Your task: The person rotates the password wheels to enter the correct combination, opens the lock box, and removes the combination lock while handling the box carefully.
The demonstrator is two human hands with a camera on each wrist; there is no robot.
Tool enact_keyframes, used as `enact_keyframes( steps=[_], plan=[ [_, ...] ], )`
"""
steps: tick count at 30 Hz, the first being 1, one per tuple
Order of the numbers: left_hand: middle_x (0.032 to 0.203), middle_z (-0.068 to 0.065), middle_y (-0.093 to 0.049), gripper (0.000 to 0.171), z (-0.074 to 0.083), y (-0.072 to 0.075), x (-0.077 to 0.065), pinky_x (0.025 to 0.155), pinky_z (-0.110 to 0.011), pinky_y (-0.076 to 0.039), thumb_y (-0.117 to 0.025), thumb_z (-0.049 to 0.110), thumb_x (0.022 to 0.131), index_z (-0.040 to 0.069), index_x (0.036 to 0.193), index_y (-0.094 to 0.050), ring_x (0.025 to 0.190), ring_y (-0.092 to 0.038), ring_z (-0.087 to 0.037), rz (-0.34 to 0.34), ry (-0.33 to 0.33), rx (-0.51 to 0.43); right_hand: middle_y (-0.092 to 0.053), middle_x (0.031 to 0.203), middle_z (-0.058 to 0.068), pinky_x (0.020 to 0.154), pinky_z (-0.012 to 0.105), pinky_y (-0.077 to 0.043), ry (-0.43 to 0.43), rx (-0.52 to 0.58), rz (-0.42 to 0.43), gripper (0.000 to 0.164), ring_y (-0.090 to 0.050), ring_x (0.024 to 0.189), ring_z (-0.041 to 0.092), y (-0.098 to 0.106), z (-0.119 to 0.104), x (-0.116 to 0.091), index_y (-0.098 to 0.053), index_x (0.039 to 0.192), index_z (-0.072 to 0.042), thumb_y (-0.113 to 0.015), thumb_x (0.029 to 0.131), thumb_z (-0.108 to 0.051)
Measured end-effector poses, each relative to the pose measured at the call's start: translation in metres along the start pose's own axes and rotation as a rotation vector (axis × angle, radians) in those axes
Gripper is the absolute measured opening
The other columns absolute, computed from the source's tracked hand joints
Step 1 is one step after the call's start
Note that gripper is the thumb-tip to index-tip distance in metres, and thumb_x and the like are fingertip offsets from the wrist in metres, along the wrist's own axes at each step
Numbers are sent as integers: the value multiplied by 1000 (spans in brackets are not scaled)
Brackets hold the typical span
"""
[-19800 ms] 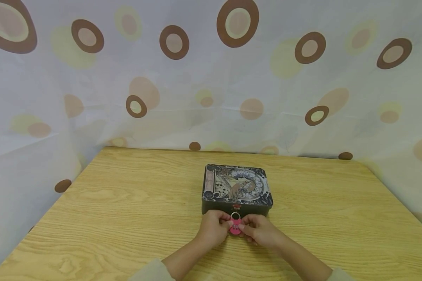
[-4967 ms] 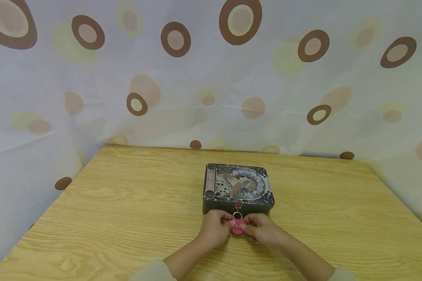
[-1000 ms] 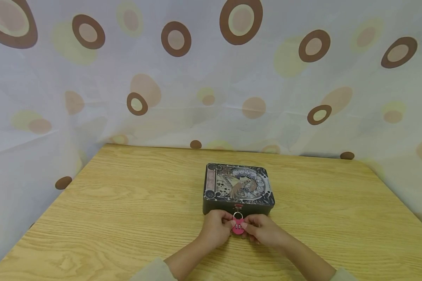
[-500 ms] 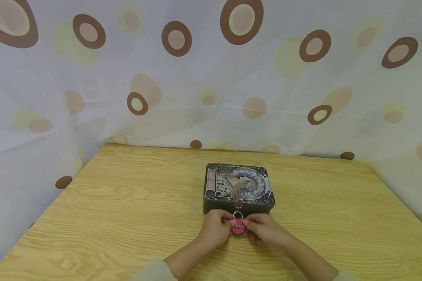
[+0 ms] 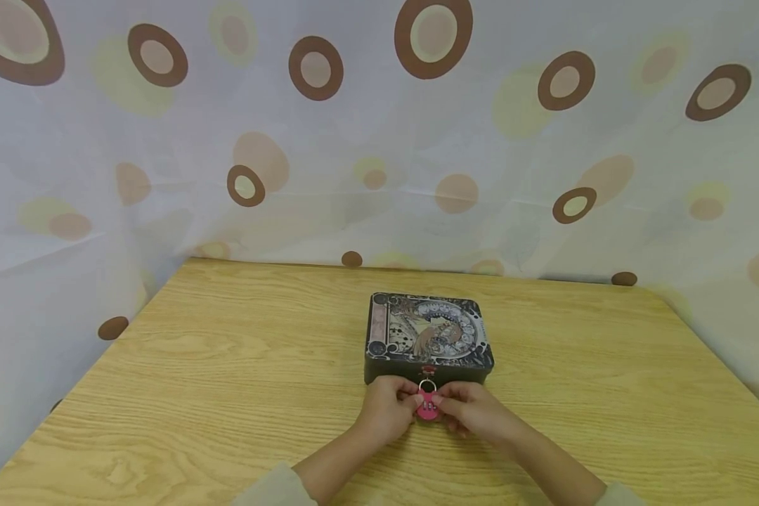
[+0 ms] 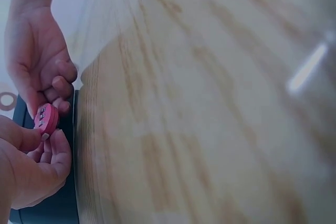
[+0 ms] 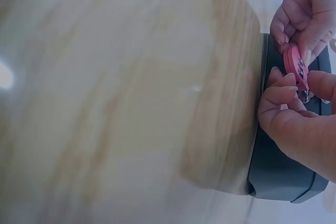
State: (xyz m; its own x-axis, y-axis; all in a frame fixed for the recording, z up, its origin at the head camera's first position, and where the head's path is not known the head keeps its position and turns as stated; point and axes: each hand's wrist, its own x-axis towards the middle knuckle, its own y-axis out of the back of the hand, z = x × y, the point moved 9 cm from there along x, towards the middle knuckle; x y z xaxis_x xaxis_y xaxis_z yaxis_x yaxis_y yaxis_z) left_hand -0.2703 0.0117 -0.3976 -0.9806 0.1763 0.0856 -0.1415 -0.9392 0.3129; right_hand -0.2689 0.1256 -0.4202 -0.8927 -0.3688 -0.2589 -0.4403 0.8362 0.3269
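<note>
A pink combination padlock with a row of small silver dials hangs by its shackle at the red clasp of a dark tin box with a printed lid. From the left side, my left hand pinches the padlock's edge, thumb on its face. My right hand pinches the opposite edge, its thumb tip close to the rightmost dial. Both wrist views show the padlock between the two hands, tilted, with its dials visible. The dial digits are too small to read.
The box stands on a wood-grain table, its front towards me. Behind and beside the table hangs a pale sheet printed with brown and yellow ovals.
Both hands have stayed on the padlock throughout. My right thumb has shifted up its face, leaving more of the dials showing than a second ago. The box has not moved.
</note>
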Motion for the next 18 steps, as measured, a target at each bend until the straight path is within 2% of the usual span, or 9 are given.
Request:
enact_keyframes(
  steps=[18],
  plan=[
    [69,-15,-63,9,-3,-1,1,48,-19,-46,-62,-4,83,-13,82,-64,56,-56,-12,-6,19,-18,-47,67,-1,50,19,-38,-2,21,12,26,-44,59,9,-3,0,0,-53,100,12,-47,94,-13]
  ],
)
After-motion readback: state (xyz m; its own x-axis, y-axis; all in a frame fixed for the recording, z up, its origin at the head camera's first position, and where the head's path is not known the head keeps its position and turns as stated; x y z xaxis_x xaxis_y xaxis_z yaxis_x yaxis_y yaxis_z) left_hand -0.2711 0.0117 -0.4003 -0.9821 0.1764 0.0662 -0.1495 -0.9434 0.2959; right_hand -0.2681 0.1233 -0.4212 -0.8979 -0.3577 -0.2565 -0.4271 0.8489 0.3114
